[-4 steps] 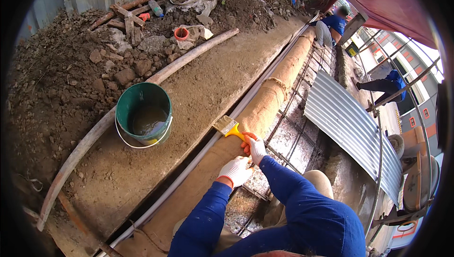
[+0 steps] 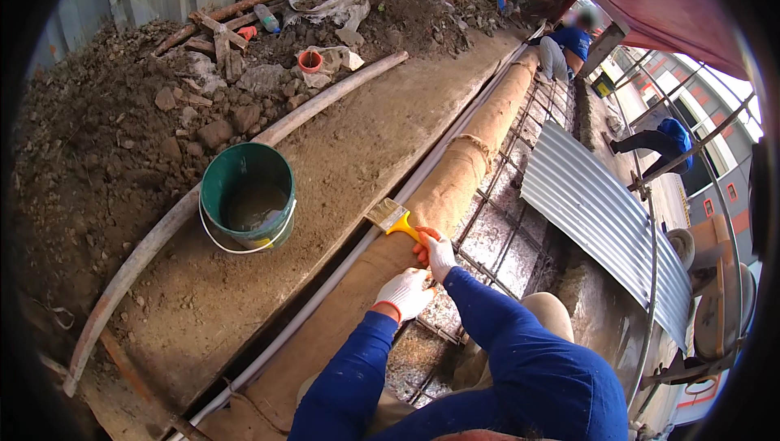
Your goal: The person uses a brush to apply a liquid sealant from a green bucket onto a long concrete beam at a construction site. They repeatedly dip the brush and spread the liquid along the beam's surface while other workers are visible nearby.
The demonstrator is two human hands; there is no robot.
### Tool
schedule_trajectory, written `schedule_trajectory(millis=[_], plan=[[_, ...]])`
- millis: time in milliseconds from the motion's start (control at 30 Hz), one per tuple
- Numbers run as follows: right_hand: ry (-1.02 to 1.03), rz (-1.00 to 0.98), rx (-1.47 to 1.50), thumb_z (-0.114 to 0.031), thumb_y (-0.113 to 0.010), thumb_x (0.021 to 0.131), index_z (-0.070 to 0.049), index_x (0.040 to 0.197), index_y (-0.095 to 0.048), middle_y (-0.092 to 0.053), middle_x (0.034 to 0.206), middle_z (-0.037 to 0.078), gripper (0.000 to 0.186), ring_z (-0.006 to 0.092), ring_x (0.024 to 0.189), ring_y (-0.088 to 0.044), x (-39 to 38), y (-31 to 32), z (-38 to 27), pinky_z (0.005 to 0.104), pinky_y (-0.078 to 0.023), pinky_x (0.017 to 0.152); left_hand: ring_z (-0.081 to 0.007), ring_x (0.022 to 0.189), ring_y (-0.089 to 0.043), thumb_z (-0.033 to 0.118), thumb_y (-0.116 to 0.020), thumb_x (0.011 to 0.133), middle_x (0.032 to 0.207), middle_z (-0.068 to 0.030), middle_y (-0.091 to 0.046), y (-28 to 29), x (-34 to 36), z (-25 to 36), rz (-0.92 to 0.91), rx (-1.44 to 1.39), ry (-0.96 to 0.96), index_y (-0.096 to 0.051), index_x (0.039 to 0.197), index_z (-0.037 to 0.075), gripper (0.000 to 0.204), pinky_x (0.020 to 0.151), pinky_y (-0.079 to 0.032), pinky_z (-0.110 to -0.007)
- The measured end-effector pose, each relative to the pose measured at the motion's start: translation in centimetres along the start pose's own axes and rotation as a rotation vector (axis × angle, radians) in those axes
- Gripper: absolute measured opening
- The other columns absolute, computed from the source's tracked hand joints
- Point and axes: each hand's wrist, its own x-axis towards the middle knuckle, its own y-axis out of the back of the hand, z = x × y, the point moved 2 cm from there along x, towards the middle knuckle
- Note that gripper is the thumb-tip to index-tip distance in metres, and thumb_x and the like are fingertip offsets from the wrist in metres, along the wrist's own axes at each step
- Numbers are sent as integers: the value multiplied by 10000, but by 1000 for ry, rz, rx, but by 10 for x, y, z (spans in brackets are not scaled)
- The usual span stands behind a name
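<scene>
In my right hand [image 2: 439,252], which wears a white glove with orange fingers, is a flat paintbrush [image 2: 393,218]. Its yellow handle points back to my fingers, and its wide head lies over the near-left side of a long roll wrapped in brown burlap [image 2: 451,175]. My left hand [image 2: 404,293], gloved too, rests by the burlap just below the right one. Its fingers are curled together, and what they pinch, if anything, is hidden. Left of the roll stands a green bucket [image 2: 210,189] with murky liquid inside and a white wire handle hanging down.
A grey pipe [image 2: 323,291] runs along a dark gap beside the roll. Rebar mesh [image 2: 497,201] lies to the right, then a corrugated metal sheet [image 2: 605,222]. A bent wooden pole [image 2: 154,238] curves behind the bucket. One person [image 2: 569,47] crouches far ahead; another [image 2: 666,147] bends at right.
My view has shifted very slightly. Both hands and the paintbrush stay practically where they were.
</scene>
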Motion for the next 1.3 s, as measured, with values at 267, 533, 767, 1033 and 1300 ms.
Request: schedule_trajectory(millis=[267,533,767,1033,1300], plan=[[5,23,-8,-278,-553,1108,-138,1400,-668,-674,779,22,344,79,532,-539,-1,0,6,251,-450,475,-380,1312,-622,416,-628,1000,1441,-203,-631,2,-10,16,-82,-3,-23,-633,1408,50,547,1117,-489,-462],[62,112,42,-266,-549,1092,-146,1394,-674,-696,801,57,348,122,544,-555,-1,-3,-7,282,-477,508,-371,1312,-628,406,-633,1002,1429,-215,-642,7,-1,19,-91,50,-50,-638,1399,42,538,1121,-486,-457],[81,154,70,-243,-575,1082,-105,1378,-672,-697,794,72,341,134,556,-571,-24,16,-43,304,-474,513,-389,1289,-643,412,-653,992,1394,-244,-659,15,0,21,-71,63,-68,-636,1408,40,558,1108,-496,-462],[181,49,191,-263,-567,1118,-96,1426,-616,-695,809,90,354,139,545,-558,-51,15,-95,302,-465,513,-387,1295,-645,430,-694,965,1389,-254,-665,10,5,13,6,-49,-33,-678,1387,45,571,1113,-499,-449],[244,-64,215,-264,-589,1113,-92,1382,-651,-702,800,70,326,120,549,-586,-73,-49,-114,277,-465,498,-453,1107,-701,339,-642,922,1141,-291,-734,23,0,28,111,-61,-25,-737,1174,6,428,976,-543,-522]])
